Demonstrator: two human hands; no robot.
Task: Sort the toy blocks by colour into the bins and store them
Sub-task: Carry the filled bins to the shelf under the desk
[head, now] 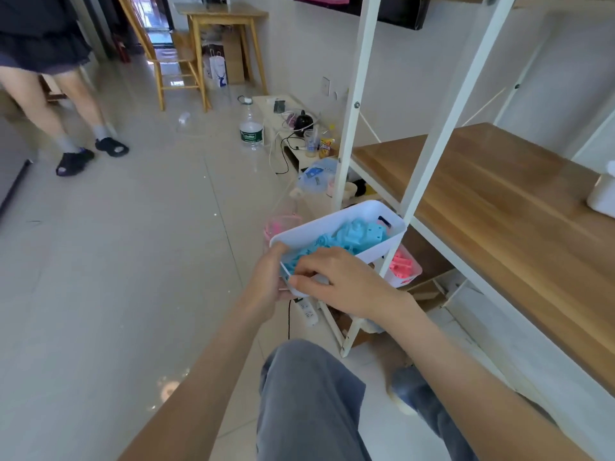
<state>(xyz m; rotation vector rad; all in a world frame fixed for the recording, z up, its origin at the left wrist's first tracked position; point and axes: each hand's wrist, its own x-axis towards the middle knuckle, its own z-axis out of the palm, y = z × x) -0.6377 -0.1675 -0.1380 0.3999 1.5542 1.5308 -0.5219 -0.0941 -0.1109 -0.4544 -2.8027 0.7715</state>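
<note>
Left of your fingers (311, 276) lies tiled floor (133, 261), right of them a wooden shelf (499, 201). Your left hand (269, 282) and right hand (347, 284) clasp the white bin (332, 218) of blue blocks (349, 237).

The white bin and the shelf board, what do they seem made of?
The bin is probably plastic: smooth, thin moulded rim with a handle slot. The shelf board is wood or wood-look laminate: visible grain, slight sheen; I cannot tell which.
</note>
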